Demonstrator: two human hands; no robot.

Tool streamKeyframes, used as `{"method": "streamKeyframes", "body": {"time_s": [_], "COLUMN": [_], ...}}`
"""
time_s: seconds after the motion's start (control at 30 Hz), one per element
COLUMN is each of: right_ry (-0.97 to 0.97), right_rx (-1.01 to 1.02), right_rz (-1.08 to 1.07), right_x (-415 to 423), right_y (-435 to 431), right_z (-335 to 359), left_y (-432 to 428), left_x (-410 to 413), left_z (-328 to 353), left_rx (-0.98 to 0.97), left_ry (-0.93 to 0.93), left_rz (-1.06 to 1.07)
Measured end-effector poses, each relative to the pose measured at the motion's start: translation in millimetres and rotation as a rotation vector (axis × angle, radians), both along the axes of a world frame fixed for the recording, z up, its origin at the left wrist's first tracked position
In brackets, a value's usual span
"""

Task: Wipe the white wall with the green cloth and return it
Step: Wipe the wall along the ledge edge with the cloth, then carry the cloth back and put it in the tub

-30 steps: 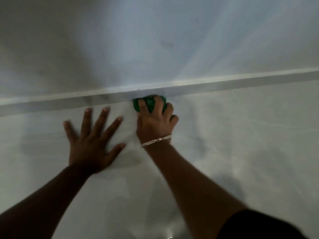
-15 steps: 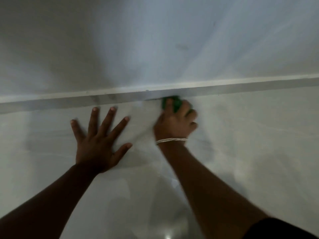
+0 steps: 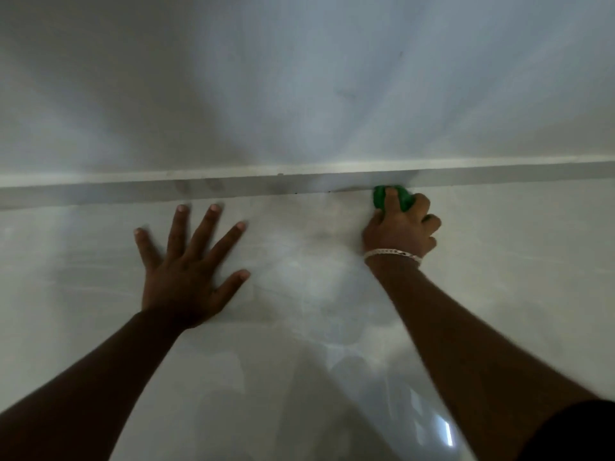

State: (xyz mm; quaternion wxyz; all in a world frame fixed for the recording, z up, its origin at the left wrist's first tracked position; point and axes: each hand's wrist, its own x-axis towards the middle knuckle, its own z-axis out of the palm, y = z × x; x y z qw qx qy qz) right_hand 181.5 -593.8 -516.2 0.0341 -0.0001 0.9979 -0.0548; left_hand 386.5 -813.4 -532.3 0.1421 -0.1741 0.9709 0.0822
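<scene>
My right hand [image 3: 401, 227], with a silver bracelet at the wrist, is closed on a bunched green cloth [image 3: 379, 196]. It presses the cloth against the pale glossy surface just below a grey horizontal strip [image 3: 133, 193]. Only the cloth's upper edge shows past my fingers. My left hand [image 3: 186, 271] lies flat with its fingers spread on the same surface, well to the left of the cloth. The white wall [image 3: 299, 88] rises above the strip.
The grey strip runs the full width of the view where the wall meets the glossy surface. A few small dark specks sit along the strip's lower edge [image 3: 296, 193]. Light reflects off the surface near the bottom right [image 3: 442, 427].
My right hand has slid the green cloth to the right along the strip, away from my left hand. My left hand stays flat in the same place.
</scene>
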Motion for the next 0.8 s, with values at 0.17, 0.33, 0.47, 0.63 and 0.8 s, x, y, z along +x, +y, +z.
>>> {"method": "streamKeyframes", "body": {"time_s": [0.17, 0.33, 0.47, 0.63, 0.8], "right_ry": [-0.106, -0.418, -0.464, -0.477, -0.514], "right_rx": [-0.064, -0.154, -0.458, -1.035, -1.396], "right_rz": [0.327, 0.483, 0.508, 0.110, -0.528], "right_x": [56.5, 43.7, 36.9, 53.3, 18.3], "right_y": [-72.2, -85.6, -50.7, 13.5, 114.0], "right_z": [17.0, 35.2, 78.8, 183.7, 276.8], "left_y": [44.9, 39.9, 61.4, 111.8, 174.1], "left_x": [-12.3, -47.4, -84.6, -116.2, -161.3], "left_z": [11.2, 45.5, 122.9, 201.0, 287.1], "left_rx": [0.165, 0.437, 1.324, 1.500, 1.672], "left_ry": [-0.045, -0.217, -0.076, 0.189, 0.031], "left_rz": [0.295, 0.539, 1.029, 1.109, 0.882]}}
